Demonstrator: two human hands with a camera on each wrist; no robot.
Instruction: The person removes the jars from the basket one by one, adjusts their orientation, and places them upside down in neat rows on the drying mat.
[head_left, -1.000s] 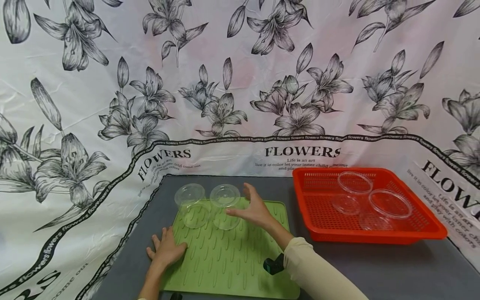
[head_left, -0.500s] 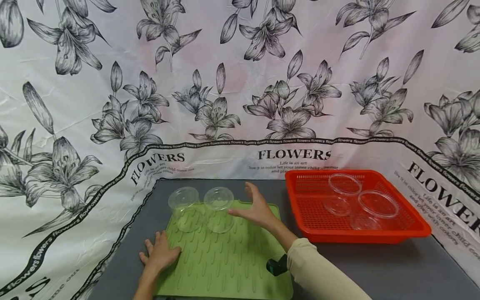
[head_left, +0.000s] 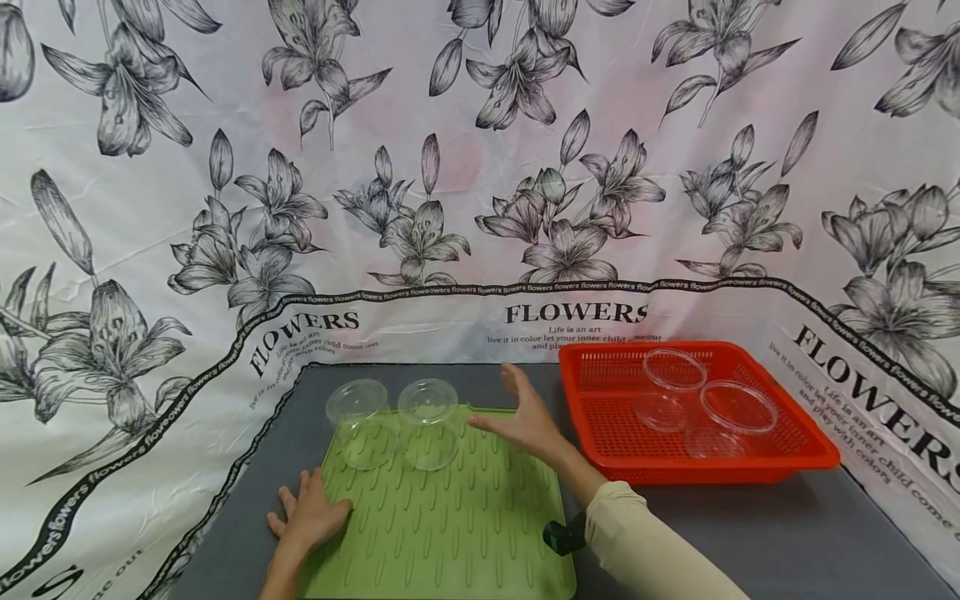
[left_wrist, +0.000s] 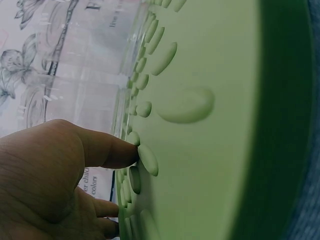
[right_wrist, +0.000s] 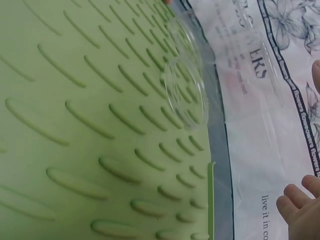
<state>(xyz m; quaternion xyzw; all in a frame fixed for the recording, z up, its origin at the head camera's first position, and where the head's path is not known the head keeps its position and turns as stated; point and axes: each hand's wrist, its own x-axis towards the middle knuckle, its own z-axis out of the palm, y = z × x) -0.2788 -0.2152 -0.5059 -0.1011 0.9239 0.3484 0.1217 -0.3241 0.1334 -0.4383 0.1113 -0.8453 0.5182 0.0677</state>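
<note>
Two clear plastic cups, a left one point(head_left: 367, 443) and a right one point(head_left: 429, 442), stand side by side at the back of a green ridged mat point(head_left: 450, 533). They appear to be rim-down. My right hand point(head_left: 531, 423) is held just right of the right cup, thumb and fingers spread apart, holding nothing. Over the mat's left edge lies my left hand point(head_left: 311, 512), fingers spread. In the left wrist view its thumb point(left_wrist: 107, 150) reaches the mat surface or very near it. The right wrist view catches only some fingertips point(right_wrist: 295, 197) at its right edge.
A red perforated basket point(head_left: 697, 473) stands on the grey table point(head_left: 675, 525) to the right, with two more clear cups point(head_left: 738, 408) upright inside. Behind the table hangs a white flower-printed cloth point(head_left: 420, 321). A black device point(head_left: 564, 536) sits at my right wrist.
My right hand has drawn a little to the right, away from the right cup. The left hand stays at the mat's edge. The head view has turned slightly right and up.
</note>
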